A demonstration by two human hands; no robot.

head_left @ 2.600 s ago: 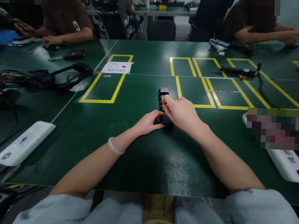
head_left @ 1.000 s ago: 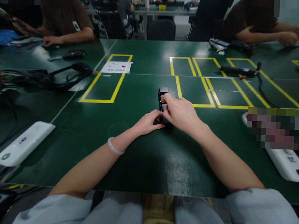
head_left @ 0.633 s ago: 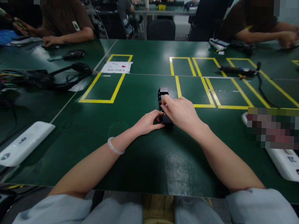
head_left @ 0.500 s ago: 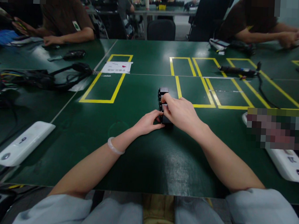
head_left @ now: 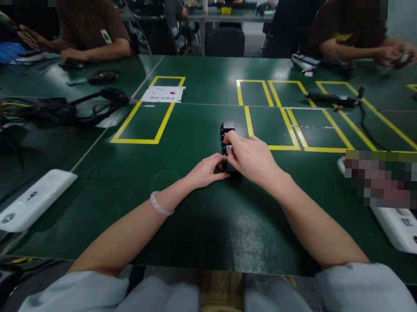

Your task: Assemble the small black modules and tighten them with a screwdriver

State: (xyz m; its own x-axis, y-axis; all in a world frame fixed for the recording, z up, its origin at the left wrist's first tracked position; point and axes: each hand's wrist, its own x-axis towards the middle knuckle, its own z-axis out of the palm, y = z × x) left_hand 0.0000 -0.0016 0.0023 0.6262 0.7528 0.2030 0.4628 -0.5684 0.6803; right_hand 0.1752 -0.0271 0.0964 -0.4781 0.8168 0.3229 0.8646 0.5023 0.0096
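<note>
A small black block-like device (head_left: 228, 126) with a knobbly left side and a grey top rests on the green table (head_left: 190, 229), right in front of me. My left hand (head_left: 209, 170) pinches its near left corner between thumb and fingers. From the right, my right hand (head_left: 252, 158) reaches over the device, its fingers bent and closed on the upper part. Much of the device is covered by my fingers, so its exact kind cannot be made out. A pale bracelet circles my left wrist.
Yellow tape rectangles mark the table, with a white paper sheet (head_left: 163, 93) on one. White slab-like devices lie at left (head_left: 34, 200) and right (head_left: 397, 226). Black cables (head_left: 74, 105) spread on the left; a black rod-shaped device (head_left: 332, 99) lies back right. People sit opposite.
My hands and the black device stay in place. Across the table, the person at the right has shifted their hands slightly to the left.
</note>
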